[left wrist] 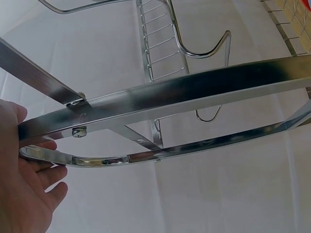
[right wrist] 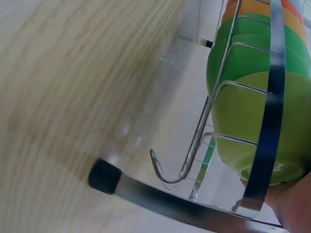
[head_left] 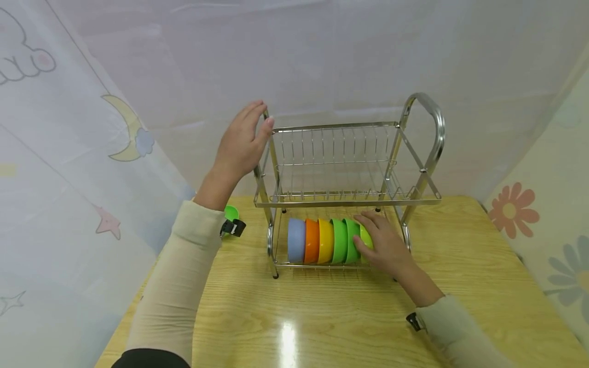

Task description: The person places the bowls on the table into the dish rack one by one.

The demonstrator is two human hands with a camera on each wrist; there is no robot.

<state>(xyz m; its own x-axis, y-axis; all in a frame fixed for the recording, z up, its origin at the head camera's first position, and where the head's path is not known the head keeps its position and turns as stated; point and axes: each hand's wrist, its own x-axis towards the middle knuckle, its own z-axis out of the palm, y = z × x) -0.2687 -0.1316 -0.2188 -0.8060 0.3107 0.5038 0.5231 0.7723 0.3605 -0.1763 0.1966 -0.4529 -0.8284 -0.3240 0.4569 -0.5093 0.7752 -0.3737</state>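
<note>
A two-tier metal dish rack [head_left: 349,204] stands on the table. My left hand [head_left: 241,145] holds the top of its left side frame, with the thumb and fingers on either side of the metal in the left wrist view. On the lower tier, a row of bowls stands on edge: blue [head_left: 296,240], orange [head_left: 312,240], yellow [head_left: 326,240], then two green ones [head_left: 339,240]. At the row's right end is a yellow-green bowl [right wrist: 257,114]. My right hand [head_left: 386,248] grips this bowl, its fingers spread over the side and partly hidden in the right wrist view.
A bright green item [head_left: 231,212] lies left of the rack, partly hidden by my left wrist. Wire dividers line the upper tier. The rack's right handle [head_left: 439,130] rises above it. A patterned cloth [head_left: 317,61] hangs behind the wooden table [head_left: 248,317].
</note>
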